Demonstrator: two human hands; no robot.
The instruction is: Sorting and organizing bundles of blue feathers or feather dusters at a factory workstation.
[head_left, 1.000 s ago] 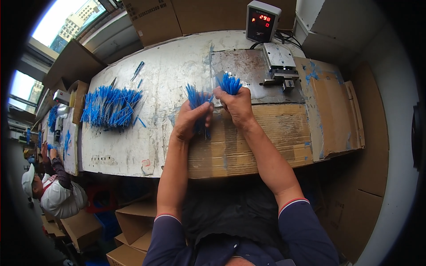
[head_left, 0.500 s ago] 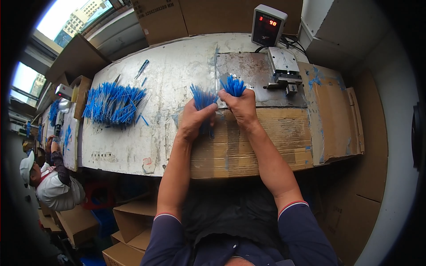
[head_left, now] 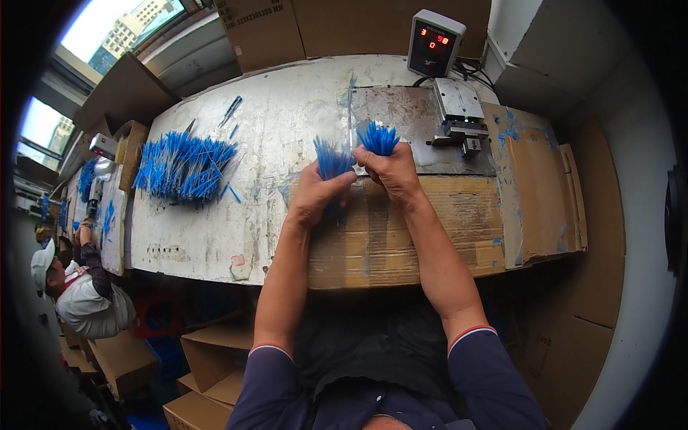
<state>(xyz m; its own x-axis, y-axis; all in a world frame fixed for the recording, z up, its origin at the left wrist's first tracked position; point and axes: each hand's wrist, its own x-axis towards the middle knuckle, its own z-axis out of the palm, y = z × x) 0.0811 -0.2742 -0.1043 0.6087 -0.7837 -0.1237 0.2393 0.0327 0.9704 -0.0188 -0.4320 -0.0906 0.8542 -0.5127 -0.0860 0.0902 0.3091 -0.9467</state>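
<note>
Scuffed white wooden worktable spans mid-frame; at centre, the left hand, thumb inward, grips a thin blue-strand bundle; the right hand clasps a tighter blue bundle.

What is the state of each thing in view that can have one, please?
Left hand, closed around left bundle.
Right hand, closed around right bundle.
Left bundle, held, tips spread.
Right bundle, held, tips exposed.
Blue pile, resting on table, unheld.
Slim tool, lying down, unheld.
Display box, switched on, lit red.
Metal fixture, cannot tell if running.
</note>
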